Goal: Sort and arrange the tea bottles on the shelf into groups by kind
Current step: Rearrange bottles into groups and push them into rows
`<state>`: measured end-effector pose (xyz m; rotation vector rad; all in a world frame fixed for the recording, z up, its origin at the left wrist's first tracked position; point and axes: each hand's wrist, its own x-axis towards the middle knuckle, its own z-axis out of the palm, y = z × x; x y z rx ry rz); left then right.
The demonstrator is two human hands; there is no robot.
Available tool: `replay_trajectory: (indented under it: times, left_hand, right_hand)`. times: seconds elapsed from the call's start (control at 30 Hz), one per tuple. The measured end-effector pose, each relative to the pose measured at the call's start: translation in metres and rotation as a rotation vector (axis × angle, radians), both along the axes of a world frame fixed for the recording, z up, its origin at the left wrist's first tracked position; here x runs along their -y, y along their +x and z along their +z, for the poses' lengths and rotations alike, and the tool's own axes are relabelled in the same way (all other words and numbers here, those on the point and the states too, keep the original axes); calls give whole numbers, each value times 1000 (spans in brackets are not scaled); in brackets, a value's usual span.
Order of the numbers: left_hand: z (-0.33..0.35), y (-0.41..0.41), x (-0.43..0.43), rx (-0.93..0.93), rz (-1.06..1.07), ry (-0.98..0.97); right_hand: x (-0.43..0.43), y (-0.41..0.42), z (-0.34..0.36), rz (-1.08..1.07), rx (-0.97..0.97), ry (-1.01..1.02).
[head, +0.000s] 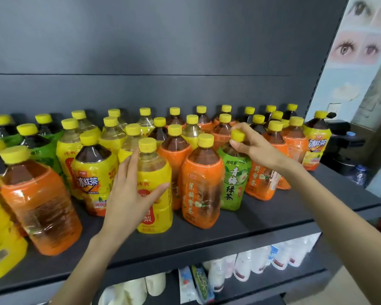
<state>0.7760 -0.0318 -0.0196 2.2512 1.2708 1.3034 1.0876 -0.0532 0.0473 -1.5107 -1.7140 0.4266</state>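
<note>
**Around and below the display**

On the lower shelf (268,282), white pouches (279,257) stand toward its right end, pale bottles (139,289) toward its left, and a green-and-blue packet (202,285) between them. A poster of eyes (359,42) hangs on the right wall. Below it sit a black device (343,148) and a blue-capped clear bottle (359,173).

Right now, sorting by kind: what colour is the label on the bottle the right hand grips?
Green, on the bottle under the right hand; head view.
</note>
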Motion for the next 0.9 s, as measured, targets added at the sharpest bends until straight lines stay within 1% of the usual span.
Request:
replay_trajectory:
  times: [0.1, 0.17, 0.23, 0.37, 0.4, 0.47, 0.53, 0.67, 0.8, 0.9]
  left_hand:
    - [0, 3, 3, 10, 21, -3]
    - [1, 5, 6, 22, 35, -6]
    - [1, 7, 10, 37, 55, -8]
    - [3, 14, 16, 41, 94, 9]
    - [4, 14, 17, 48, 99, -1]
    - [3, 10, 14, 103, 88, -72]
    - [-3, 1, 9, 182, 36, -168]
    - [-27, -7, 13, 232, -75, -287]
    - [-47, 0, 30, 401, -43, -344]
    - [-52, 3, 32, 430, -36, -344]
  right_hand:
    - [15, 14, 6, 109, -50, -70]
    - [25, 18, 6, 121, -79, -68]
    - [34, 17, 0, 102, -102, -28]
    - [49, 0, -34, -1, -224, 129]
    - [50, -2, -44, -16, -250, 141]
    - [53, -1, -58, -24, -310, 104]
    - [57, 3, -63, -10, -308, 68]
    - [61, 0, -69, 41, -321, 65]
    - [63, -4, -78, -36, -482, 78]
    - [66, -6, -80, -109, -490, 139]
